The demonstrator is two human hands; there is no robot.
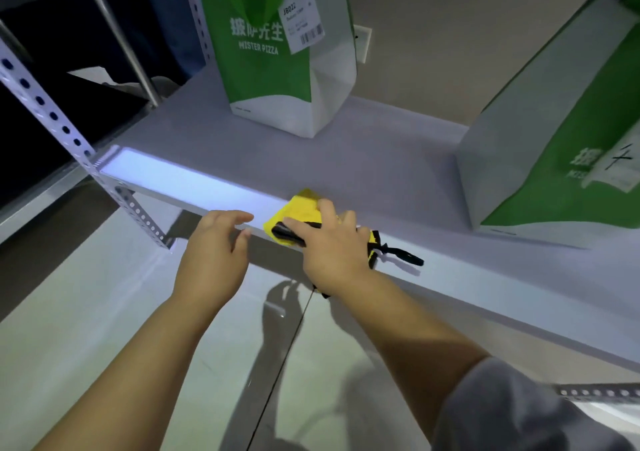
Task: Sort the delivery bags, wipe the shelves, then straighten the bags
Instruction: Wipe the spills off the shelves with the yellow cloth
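Note:
A white shelf board [363, 159] runs across the view. My right hand [332, 242] presses a yellow cloth with black trim [298, 209] flat on the shelf's front edge; a black loop of the cloth [401, 254] trails to the right. My left hand [216, 246] rests its fingertips on the shelf's front lip, just left of the cloth, holding nothing. A green and white delivery bag with a label [277, 59] stands upright at the back of the shelf. A second green and white delivery bag [554, 138] stands at the right, tilted.
A perforated metal upright [69, 135] stands at the shelf's left front corner, another [195, 10] at the back left. A lower shelf edge [599, 393] shows at the bottom right. Pale tiled floor [104, 329] lies below.

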